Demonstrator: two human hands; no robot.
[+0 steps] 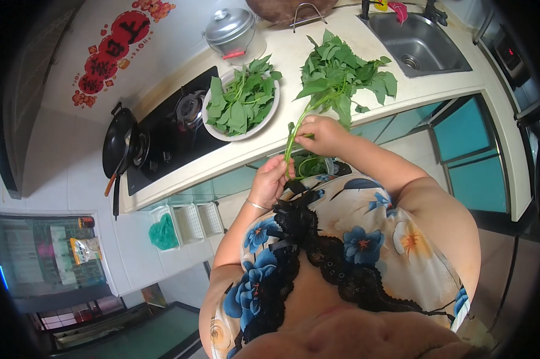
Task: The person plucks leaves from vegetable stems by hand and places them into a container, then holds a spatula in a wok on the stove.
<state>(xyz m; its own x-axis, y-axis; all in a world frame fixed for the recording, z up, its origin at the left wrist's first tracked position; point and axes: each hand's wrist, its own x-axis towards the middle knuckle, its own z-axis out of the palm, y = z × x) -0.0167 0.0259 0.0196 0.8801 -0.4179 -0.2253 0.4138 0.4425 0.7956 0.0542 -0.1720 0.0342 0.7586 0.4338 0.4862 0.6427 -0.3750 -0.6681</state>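
My left hand [270,180], with a bangle at its wrist, is closed around the lower end of a green leafy vegetable stem [290,146]. Further up that stem, my right hand [319,135] pinches it between thumb and fingers. Beyond my right hand, a heap of leafy greens [342,70] lies on the counter. To the left, a white bowl [275,110] holds loose green leaves [239,103]. Below my hands, partly hidden by them and my clothes, is a container with green stems [311,164] in it.
A black gas stove [165,140] carries a black wok [119,140] at the left. At the back of the counter [285,51] stands a lidded metal pot [229,27]. A steel sink [418,45] is at the right. White baskets [188,224] with a green bag [163,232] sit lower left.
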